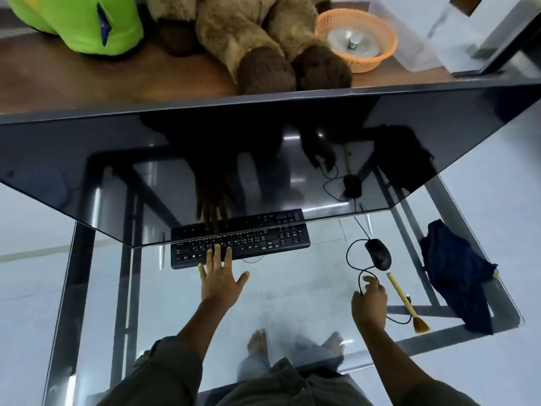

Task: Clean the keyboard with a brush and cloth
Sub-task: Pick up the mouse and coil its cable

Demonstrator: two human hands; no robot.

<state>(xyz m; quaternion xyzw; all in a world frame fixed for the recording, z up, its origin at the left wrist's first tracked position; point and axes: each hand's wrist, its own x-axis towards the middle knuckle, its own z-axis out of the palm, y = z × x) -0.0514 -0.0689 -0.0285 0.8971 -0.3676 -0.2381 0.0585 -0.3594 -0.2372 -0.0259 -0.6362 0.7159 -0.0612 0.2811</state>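
The left hand [220, 278] lies flat and open on the keyboard [240, 244]. The right hand [369, 300], loosely open and empty, hovers over the mouse cable [355, 250] beside the brush [405, 300]; snagging it could drag the mouse [378, 254]. The cloth [456, 273] hangs off the glass counter [292, 288] edge.

Keyboard [240, 244] key legends too small and blurred to read; no other text.

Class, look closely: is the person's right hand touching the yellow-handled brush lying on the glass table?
Apart. The head view shows the right hand left of the brush, with a strip of bare glass table plainly visible between the hand and the handle.
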